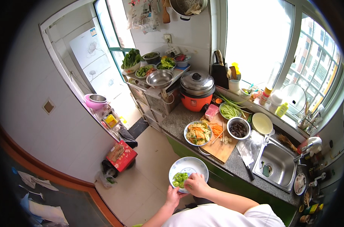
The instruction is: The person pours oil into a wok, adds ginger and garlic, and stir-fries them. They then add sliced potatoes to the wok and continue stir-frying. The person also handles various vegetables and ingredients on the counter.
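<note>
My left hand [174,196] grips the near rim of a white bowl with a blue pattern [196,164], held above the floor in front of the counter. Sliced green peppers [180,179] lie in the left part of this bowl. My right hand [197,185] reaches over its near right rim, fingers bent down beside the slices; whether they pinch any is hidden. On the counter beyond, a bowl of mixed cooked food [198,134] stands at the left edge of a wooden cutting board [217,151]. Shredded carrot [216,130], chopsticks [219,136] and pale slices lie on that board.
A steel bowl of dark food [238,128] and a plate of green strips [230,110] stand behind the board. The kitchen knife [249,171] lies left of the sink [277,164]. An orange rice cooker [197,99] occupies the corner, and a red box [121,155] rests on the floor.
</note>
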### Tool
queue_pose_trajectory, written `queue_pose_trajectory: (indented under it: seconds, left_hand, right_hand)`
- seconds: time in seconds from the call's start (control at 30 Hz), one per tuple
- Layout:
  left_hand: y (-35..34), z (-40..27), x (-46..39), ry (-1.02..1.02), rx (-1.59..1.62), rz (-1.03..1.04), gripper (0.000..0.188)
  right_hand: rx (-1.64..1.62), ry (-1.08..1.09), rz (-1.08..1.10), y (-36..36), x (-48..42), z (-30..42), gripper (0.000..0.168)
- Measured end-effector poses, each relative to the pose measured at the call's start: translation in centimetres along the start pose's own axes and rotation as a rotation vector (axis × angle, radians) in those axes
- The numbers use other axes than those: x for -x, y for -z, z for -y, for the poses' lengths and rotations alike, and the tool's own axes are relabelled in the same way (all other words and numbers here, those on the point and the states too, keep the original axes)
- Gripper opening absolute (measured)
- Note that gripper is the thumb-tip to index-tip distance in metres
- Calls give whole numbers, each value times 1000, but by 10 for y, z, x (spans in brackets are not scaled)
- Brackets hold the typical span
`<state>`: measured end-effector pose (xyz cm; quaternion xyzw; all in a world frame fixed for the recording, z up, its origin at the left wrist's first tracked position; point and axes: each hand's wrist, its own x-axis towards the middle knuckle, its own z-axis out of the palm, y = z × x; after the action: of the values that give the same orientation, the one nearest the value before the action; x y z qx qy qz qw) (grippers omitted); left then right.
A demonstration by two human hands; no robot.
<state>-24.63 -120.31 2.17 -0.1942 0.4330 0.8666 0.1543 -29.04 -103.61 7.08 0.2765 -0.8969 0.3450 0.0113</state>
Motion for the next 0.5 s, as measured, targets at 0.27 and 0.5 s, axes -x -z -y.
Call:
queue_pose_trajectory:
  seconds: [0.27, 0.5]
  left_hand:
    - [30, -54, -101, -89, 180, -191, 39]
    - [31, -101, -228, -29, 307, -285, 41]
  right_hand:
    - [-57, -146, -270, 76, -70, -125, 4]
    - [-131, -628, 53, 77, -60, -202, 26]
